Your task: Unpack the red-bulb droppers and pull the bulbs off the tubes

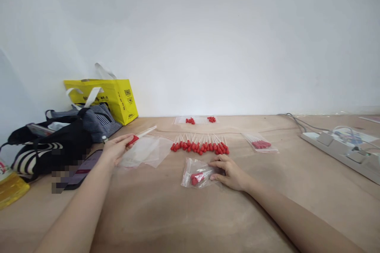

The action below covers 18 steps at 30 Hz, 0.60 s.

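On the left, my left hand (117,149) is closed around a small bundle of thin pale sticks with red bulb-like ends (133,140), which look like droppers. Its tips point up and right, over a stack of clear flat plastic bags (145,152). My right hand (227,172) grips the right edge of a small clear zip bag (190,170) lying on the table, with a red piece visible inside. Just beyond that bag, a row of several more red-ended sticks (198,146) lies with the red ends toward me.
A filled bag of red-ended sticks (261,144) lies right of the row; another bag with red pieces (190,120) rests by the wall. A power strip (341,154) with cables stands right. Left are a yellow bag (118,102), a striped bag (97,122), a black bag (65,146) and a phone (80,172).
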Tool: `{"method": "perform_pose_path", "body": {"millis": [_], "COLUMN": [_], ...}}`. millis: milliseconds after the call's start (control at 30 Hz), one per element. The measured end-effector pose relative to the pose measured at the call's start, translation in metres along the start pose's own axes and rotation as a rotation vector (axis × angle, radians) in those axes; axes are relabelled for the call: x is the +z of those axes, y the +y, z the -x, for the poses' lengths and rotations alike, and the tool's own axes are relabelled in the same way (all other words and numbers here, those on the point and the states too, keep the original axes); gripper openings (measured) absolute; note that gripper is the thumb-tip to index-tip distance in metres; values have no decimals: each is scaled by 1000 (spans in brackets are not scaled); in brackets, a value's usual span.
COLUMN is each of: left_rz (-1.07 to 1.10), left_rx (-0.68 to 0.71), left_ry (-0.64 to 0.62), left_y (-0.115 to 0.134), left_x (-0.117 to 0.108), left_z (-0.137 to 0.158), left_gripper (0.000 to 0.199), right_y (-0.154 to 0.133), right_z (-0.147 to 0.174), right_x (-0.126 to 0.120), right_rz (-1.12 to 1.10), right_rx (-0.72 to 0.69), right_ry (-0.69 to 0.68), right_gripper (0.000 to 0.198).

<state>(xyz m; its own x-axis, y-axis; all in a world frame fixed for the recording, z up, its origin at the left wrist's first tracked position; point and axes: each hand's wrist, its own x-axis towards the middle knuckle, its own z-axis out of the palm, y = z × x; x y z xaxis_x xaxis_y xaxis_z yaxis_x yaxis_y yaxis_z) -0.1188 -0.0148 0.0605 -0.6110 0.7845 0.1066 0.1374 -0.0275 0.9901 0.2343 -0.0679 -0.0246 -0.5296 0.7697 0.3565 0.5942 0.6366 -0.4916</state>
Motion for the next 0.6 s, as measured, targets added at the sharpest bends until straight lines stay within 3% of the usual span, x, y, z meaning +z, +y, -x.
{"method": "perform_pose_path", "body": {"millis": [267, 400, 600], "left_rz": [-259, -423, -513], "left_rx": [84, 166, 242], "left_ry": [-140, -207, -418], "left_y": [-46, -48, -50], "left_x": [57, 65, 67], "left_z": [25, 38, 40], "left_gripper": [25, 28, 32], "right_y": [-1, 0, 2], "right_z": [0, 0, 0], "right_x": [-1, 0, 1], "right_rz": [11, 8, 5], "right_rx": [-2, 0, 2], "right_ry": [-10, -8, -6], "right_gripper": [39, 40, 42]}}
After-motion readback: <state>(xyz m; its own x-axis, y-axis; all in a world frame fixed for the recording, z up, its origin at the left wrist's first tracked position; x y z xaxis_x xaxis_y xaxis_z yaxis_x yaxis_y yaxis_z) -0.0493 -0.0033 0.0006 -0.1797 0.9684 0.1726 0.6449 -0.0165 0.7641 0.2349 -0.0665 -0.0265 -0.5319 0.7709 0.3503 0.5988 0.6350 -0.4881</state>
